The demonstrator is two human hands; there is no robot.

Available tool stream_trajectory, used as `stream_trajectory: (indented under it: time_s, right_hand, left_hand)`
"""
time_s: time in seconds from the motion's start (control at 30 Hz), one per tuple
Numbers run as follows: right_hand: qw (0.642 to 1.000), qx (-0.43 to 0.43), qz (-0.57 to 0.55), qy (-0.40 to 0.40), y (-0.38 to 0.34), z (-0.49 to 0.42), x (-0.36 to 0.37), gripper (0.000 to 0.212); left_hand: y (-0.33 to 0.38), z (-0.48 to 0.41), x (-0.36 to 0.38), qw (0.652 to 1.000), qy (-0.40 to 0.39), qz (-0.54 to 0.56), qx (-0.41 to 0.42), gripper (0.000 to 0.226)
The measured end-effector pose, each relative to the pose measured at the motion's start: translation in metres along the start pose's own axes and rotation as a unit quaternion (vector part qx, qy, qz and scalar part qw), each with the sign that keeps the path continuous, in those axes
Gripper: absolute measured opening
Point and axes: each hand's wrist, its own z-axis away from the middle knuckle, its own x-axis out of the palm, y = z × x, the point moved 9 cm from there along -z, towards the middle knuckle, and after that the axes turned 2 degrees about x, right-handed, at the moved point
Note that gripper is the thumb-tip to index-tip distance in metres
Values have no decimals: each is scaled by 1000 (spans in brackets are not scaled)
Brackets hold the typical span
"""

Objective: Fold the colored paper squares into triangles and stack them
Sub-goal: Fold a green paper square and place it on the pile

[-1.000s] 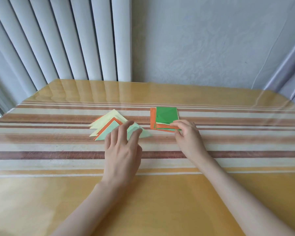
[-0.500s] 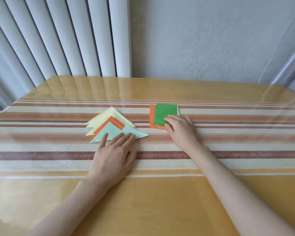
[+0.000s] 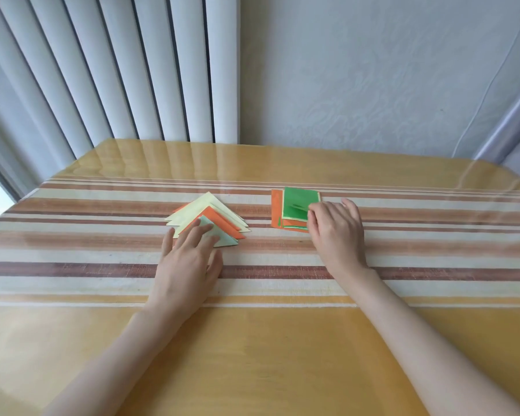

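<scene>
Left hand (image 3: 186,262), fingers straight, rests on the stacked triangles (image 3: 207,210); right hand (image 3: 336,229), loosely curved, touches the green square (image 3: 296,202) atop the unfolded pile (image 3: 276,210); striped glossy desk (image 3: 252,355), vertical blinds (image 3: 132,70) and grey wall (image 3: 373,70) behind.

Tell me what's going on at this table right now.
A person is folding paper squares into triangles. The left hand lies with straight fingers on the pale green triangle, topmost of a fanned pile of folded triangles. The right hand has its fingers on the green square atop the pile of unfolded squares, probably to take it next; whether it grips the sheet is unclear.
</scene>
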Motion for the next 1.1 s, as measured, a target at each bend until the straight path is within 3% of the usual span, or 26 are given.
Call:
stream_trajectory:
  time_s: [0.17, 0.27, 0.37, 0.57, 0.63, 0.7, 0.73, 0.8, 0.87, 0.93, 0.97, 1.1]
  right_hand:
    - [996, -76, -32, 18, -37, 23, -49, 10]
    - [993, -91, -21, -77, -47, 49, -45, 16]
    - [986, -52, -58, -150, -44, 64, -35, 12]
    - [982, 12, -180, -50, -42, 65, -75, 13]
    - [944, 96, -310, -63, -39, 67, -82, 14]
    - [862, 220, -447, -97, -35, 70, -75, 2]
    - [819, 272, -495, -102, -34, 72, -72, 5]
    - [755, 337, -556, -87, -30, 74, -68, 4]
    - [727, 374, -571, -81, -28, 76, -65, 8]
    - [738, 384, -546, -98, -23, 81, -61, 13]
    - [762, 377, -514, -114, -22, 83, -59, 16]
    - [892, 276, -314, -172, -22, 88, -56, 31]
  left_hand:
    - [39, 4, -25, 995, 42, 52, 74, 42]
    - [59, 16, -21, 992, 17, 66, 109, 44]
    - [68, 27, -9, 989, -21, 104, 105, 48]
    - [74, 43, -12, 969, -34, 219, 109, 62]
    - [75, 44, -21, 945, -37, 315, 84, 60]
    - [70, 45, -23, 917, -38, 396, 29, 46]
    - [67, 45, -22, 903, -39, 429, 1, 37]
    - [62, 44, -21, 880, -40, 472, -34, 19]
    - [60, 44, -19, 855, -52, 513, -56, 13]
    - [58, 44, -14, 838, -74, 535, -74, 13]
    - [57, 45, -10, 848, -84, 518, -76, 11]
    - [54, 48, -3, 933, -95, 345, -34, 8]
